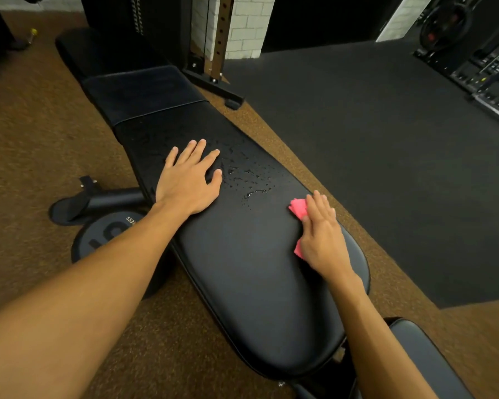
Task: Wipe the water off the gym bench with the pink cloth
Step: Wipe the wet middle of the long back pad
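**A:** where's the pink cloth at?

**B:** right edge of the gym bench, pinned under the right hand. Fingers are straight, pressing down, no clench. The water beads mid-pad, just left and farther.

**A:** and the left hand?

**B:** flat by the left edge, relaxed, holding nothing. Bare pad between both hands.

Illumination is dim and warm-toned, supplied from overhead. The black padded vinyl gym bench carries a broad, soft sheen at its near end; the scattered water droplets return small specular glints. Upper corners fall into near-black with detail lost. Wide-angle distortion curves lines toward the frame edges and stretches the bare forearms. Central focus is sharp.
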The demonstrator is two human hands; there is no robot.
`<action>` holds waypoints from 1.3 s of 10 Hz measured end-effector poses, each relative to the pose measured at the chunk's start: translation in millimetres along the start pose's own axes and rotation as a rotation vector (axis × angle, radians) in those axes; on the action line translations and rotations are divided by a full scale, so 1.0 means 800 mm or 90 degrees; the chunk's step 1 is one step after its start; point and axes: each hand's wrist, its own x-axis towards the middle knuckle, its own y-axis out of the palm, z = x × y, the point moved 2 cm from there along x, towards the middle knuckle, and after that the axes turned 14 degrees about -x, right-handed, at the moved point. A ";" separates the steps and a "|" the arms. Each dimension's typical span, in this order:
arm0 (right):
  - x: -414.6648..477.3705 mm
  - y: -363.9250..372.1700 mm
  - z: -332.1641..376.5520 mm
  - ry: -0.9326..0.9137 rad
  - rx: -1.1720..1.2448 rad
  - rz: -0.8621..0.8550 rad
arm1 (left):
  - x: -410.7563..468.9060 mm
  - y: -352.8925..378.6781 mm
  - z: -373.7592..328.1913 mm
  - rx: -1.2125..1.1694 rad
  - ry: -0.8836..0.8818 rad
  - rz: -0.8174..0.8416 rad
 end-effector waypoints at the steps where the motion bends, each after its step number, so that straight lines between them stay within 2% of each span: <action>1: 0.039 -0.004 0.008 0.074 0.002 0.014 | 0.000 -0.001 0.001 -0.002 -0.004 -0.002; 2: 0.052 -0.003 0.033 -0.001 0.011 0.017 | -0.002 -0.001 0.003 0.001 -0.006 -0.003; 3: 0.021 0.001 0.039 -0.142 0.015 0.033 | -0.005 -0.001 0.004 0.003 -0.003 -0.004; 4: -0.001 0.001 0.019 -0.124 0.015 0.031 | -0.006 0.000 0.002 0.004 0.000 0.001; 5: 0.027 -0.002 0.022 -0.023 -0.001 0.012 | -0.003 -0.002 0.001 0.005 -0.003 -0.001; 6: 0.061 -0.002 0.049 0.005 -0.011 0.011 | -0.004 -0.001 0.002 0.004 0.001 -0.004; 8: 0.033 0.002 0.062 -0.203 0.021 0.036 | -0.003 0.002 0.004 0.009 -0.001 -0.011; 9: 0.026 0.003 0.036 -0.161 0.021 0.030 | -0.004 0.003 0.003 -0.002 0.005 -0.008; 10: 0.061 0.001 0.040 -0.060 0.009 0.019 | -0.001 0.000 0.003 -0.002 0.003 -0.008; 11: 0.093 0.002 0.063 -0.055 -0.001 0.027 | 0.000 0.000 0.005 0.002 0.002 -0.008; 13: 0.037 0.006 0.064 -0.213 0.022 0.040 | -0.001 0.003 0.007 0.002 -0.001 -0.012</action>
